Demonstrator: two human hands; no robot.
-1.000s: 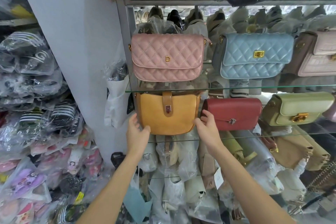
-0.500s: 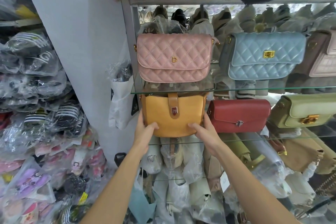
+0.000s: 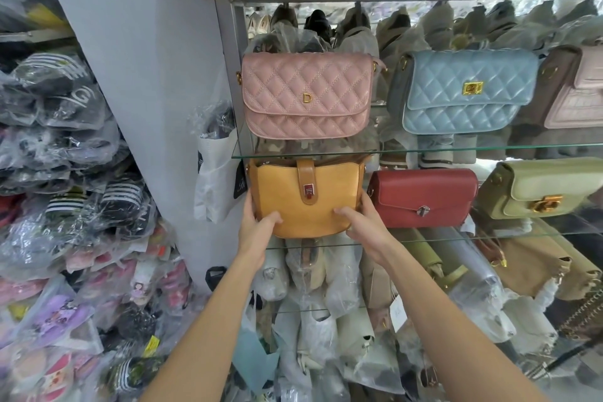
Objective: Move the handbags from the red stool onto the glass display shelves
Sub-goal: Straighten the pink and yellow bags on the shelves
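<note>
your left hand [image 3: 257, 225] and right hand [image 3: 362, 222] grip the yellow handbag [image 3: 306, 199] at its lower corners, thumbs pressed across its front. bag sits upright on the lower glass shelf [image 3: 424, 240], just left of the red handbag [image 3: 424, 197], below the pink quilted handbag [image 3: 306, 95].

Bucket bag [image 3: 306, 202] on lower glass shelf [image 3: 489, 237], at its left end. Flap bag [image 3: 422, 197] just right of bucket bag, clasp bag [image 3: 541, 188] right again. Upper glass shelf [image 3: 424, 151] directly above bucket bag carries quilted bag [image 3: 306, 95]. Wrapped stock [image 3: 313, 284] below. Left hand [image 3: 256, 225] and right hand [image 3: 365, 222] flank bucket bag's lower corners.
</note>
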